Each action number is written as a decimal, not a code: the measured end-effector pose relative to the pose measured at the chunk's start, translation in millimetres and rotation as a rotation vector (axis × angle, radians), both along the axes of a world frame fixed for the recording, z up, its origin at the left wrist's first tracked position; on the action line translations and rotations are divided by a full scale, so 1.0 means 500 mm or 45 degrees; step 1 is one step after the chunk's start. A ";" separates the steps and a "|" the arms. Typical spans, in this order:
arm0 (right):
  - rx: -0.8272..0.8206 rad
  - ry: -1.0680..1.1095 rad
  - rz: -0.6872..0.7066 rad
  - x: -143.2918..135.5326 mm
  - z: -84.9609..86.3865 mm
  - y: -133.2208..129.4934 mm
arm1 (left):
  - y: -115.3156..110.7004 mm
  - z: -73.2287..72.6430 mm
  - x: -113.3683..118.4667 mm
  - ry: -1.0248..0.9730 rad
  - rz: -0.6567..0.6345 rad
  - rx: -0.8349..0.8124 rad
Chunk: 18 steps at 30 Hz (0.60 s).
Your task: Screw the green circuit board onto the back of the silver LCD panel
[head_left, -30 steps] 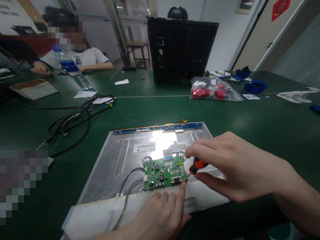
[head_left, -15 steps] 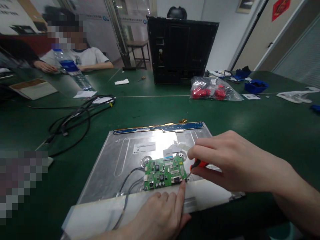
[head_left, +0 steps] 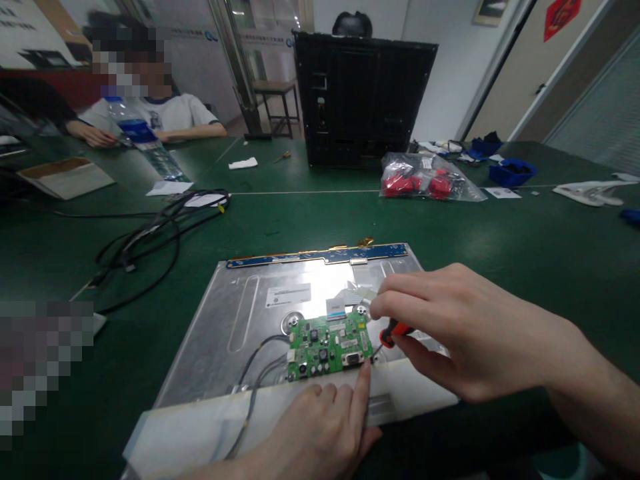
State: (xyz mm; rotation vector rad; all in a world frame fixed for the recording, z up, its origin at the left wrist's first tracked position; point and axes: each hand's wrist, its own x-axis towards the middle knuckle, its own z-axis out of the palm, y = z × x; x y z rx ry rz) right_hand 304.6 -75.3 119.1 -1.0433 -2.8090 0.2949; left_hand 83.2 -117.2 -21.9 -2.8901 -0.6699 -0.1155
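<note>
A silver metal panel (head_left: 240, 300) lies on the green table, with a green circuit board (head_left: 330, 343) on its back and a blue strip board (head_left: 320, 257) along its far edge. My right hand (head_left: 440, 320) holds a red and black screwdriver (head_left: 395, 330), its shaft tilted down to the board's lower right corner. The index finger of my left hand (head_left: 325, 420) reaches out and touches the board's near edge beside the grey connector (head_left: 353, 359); the other fingers are bent, and nothing shows in them. Dark wires run from the board's left side over a white film (head_left: 185, 427).
Black cables (head_left: 150, 233) lie at the left, near a plastic bottle (head_left: 145, 140). A large black screen (head_left: 365, 100) stands behind the panel. A clear bag (head_left: 430, 179) holds red items. Another person (head_left: 185, 117) sits at the far left.
The fingers of my right hand have shifted around the screwdriver handle, and the thumb has moved down and right. My left hand has stayed in place.
</note>
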 end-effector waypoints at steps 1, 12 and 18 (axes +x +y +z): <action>0.004 -0.001 0.002 0.000 -0.001 0.000 | 0.000 0.000 0.000 0.000 0.003 -0.001; 0.120 -0.036 -0.044 0.003 -0.010 -0.004 | -0.002 -0.005 0.001 -0.039 0.007 0.013; -0.020 0.002 -0.011 0.000 0.000 -0.001 | -0.001 -0.004 0.001 -0.029 0.007 0.011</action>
